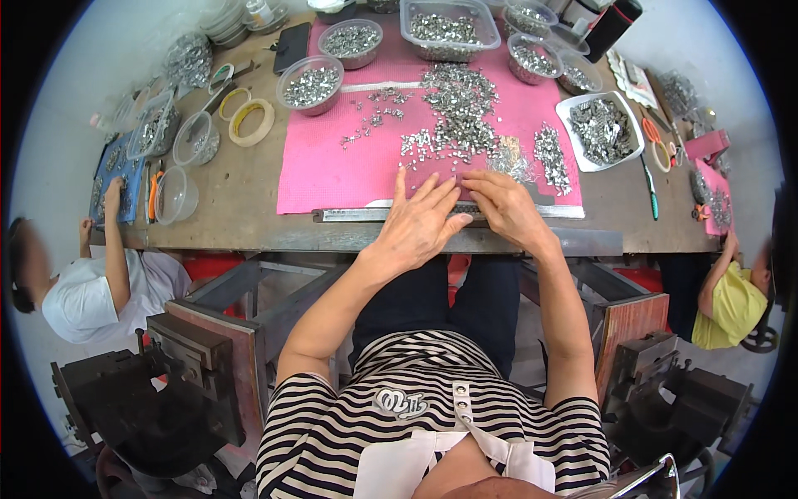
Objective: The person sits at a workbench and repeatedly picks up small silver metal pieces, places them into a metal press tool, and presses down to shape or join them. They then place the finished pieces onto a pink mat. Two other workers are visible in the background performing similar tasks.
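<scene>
My left hand (pixel 422 218) lies over the front edge of a pink mat (pixel 320 170), fingers spread and no held thing visible. Beside it, my right hand (pixel 509 214) bends its fingers together just above a long metal bar (pixel 353 214); whatever is between those fingertips is hidden. The bar runs along the mat's front edge, and both hands cover its middle. Beyond my fingers is a heap of small silvery metal pieces (pixel 461 108), thinning out toward me. Thin metal pins (pixel 509 164) lie past my right hand, next to another strip of metal pieces (pixel 550 158).
Clear tubs of metal pieces (pixel 310 93) (pixel 449 51) line the back. A white tray (pixel 573 112) of metal parts stands right. Tape rolls (pixel 251 123) lie left; orange-handled scissors (pixel 657 143) lie right. One person (pixel 108 283) works at left, another (pixel 736 303) at right.
</scene>
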{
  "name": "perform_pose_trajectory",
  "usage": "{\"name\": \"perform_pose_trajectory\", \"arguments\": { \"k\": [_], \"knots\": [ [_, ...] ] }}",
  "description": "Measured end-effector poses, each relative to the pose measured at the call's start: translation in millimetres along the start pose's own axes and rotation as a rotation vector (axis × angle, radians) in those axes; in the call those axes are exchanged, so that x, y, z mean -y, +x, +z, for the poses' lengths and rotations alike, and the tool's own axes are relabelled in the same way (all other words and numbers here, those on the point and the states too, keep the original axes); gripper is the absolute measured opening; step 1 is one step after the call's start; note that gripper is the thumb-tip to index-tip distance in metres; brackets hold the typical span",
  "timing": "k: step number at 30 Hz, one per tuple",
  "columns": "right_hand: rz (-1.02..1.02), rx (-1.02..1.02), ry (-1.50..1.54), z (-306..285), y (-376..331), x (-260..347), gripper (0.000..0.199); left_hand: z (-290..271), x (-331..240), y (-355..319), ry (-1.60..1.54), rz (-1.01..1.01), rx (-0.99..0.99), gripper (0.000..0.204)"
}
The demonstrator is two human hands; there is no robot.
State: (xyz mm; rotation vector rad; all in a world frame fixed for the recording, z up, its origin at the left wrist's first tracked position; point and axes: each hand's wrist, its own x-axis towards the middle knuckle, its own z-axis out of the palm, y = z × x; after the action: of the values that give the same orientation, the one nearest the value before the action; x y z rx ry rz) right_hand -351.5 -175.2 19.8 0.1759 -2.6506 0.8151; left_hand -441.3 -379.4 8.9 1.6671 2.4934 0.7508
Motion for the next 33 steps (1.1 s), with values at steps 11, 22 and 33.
{"name": "perform_pose_trajectory", "arguments": {
  "k": [11,22,33],
  "knots": [
    [0.190,-0.213,0.023,-0.7,-0.5,-8.9,0.010,-7.5,36.7,30.8,-0.060,-0.050,-0.384,0.008],
    [0.178,-0.172,-0.082,19.2,10.9,-15.7,0.010,8.9,25.6,47.1,-0.002,0.009,-0.285,0.008],
    [0.152,-0.185,-0.035,6.0,-11.4,10.6,0.006,11.9,27.0,44.8,0.008,0.006,-0.273,0.007]
  ]
}}
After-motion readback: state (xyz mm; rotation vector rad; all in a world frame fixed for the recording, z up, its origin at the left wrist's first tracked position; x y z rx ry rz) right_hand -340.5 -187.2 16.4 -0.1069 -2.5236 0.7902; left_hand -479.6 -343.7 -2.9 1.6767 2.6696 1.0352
